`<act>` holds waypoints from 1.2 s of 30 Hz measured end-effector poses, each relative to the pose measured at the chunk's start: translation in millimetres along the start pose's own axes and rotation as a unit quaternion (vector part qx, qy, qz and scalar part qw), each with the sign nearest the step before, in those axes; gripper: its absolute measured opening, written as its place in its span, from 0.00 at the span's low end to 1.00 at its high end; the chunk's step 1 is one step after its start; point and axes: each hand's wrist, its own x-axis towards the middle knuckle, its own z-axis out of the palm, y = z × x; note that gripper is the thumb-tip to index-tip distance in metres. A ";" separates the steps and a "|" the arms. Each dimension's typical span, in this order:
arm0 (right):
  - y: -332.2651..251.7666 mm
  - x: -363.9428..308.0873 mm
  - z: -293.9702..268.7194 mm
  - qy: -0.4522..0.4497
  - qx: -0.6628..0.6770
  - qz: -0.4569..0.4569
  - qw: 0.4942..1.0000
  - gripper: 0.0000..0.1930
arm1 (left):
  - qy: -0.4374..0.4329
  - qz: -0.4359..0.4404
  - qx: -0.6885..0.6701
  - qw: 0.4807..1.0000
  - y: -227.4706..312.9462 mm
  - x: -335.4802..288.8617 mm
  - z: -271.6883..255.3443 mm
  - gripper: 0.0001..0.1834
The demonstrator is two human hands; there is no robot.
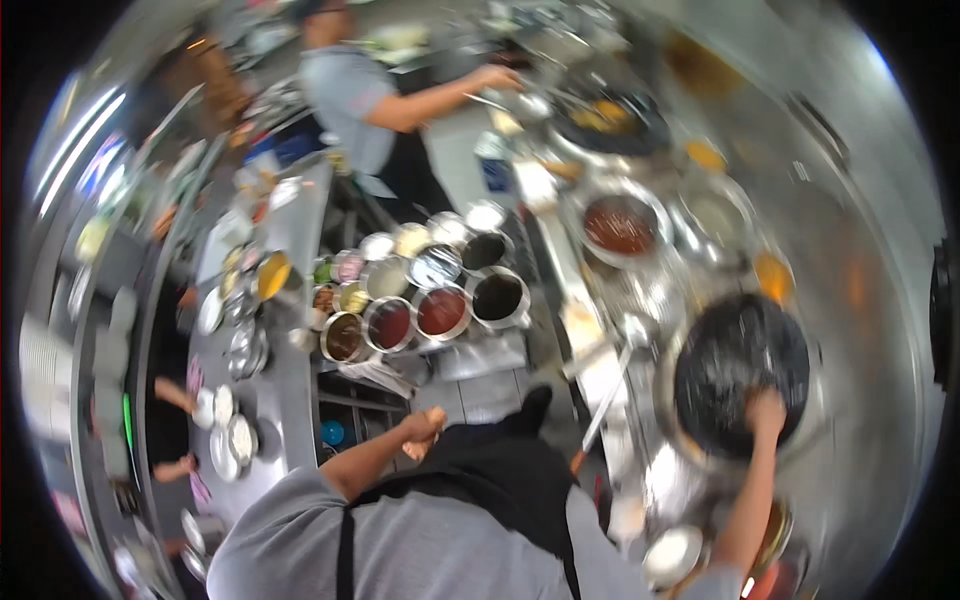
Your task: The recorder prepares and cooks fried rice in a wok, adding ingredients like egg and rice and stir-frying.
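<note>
My right hand point(767, 410) reaches down into a large black wok point(735, 345) on the steel range at the right. Its fingers look closed and press near the wok's near inner wall; what they grip, if anything, is hidden by blur. Wet, shiny streaks cover the wok's inside. My left hand point(424, 426) hangs in front of my black apron point(480, 465), loosely curled, with no object visible in it. A long-handled ladle point(612, 390) lies along the range's edge, left of the wok.
Several sauce pots point(441, 311) crowd a stand ahead. Beyond the wok sit a pot of red sauce point(620, 225) and a pot of pale liquid point(716, 218). A co-worker point(355, 110) tends another wok point(610, 115) at the back. A steel counter point(285, 400) with bowls runs at left.
</note>
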 end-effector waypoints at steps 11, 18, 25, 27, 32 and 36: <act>-103.7 -63.9 -42.4 0.007 0.088 -0.022 0.996 0.16 | -0.026 -0.032 -0.177 0.983 19.6 32.4 -15.6 0.23; 17.8 6.1 -24.2 0.035 0.156 0.288 0.944 0.17 | 0.041 0.015 -0.039 0.998 110.0 14.5 -6.3 0.34; -107.6 -51.1 -26.0 0.041 0.121 -0.007 0.992 0.14 | -0.019 -0.041 -0.092 0.995 87.1 39.7 8.2 0.33; -97.2 -117.5 -54.4 0.007 0.139 -0.036 0.990 0.14 | -0.017 -0.087 -0.173 0.981 108.0 15.6 -2.5 0.35; 84.3 -73.1 5.9 -0.025 0.082 0.257 0.963 0.20 | 0.012 -0.037 -0.146 0.988 78.4 39.1 21.8 0.38; 55.5 13.5 -0.5 0.015 0.191 0.250 0.949 0.23 | -0.030 -0.011 -0.070 0.997 83.1 54.6 29.1 0.34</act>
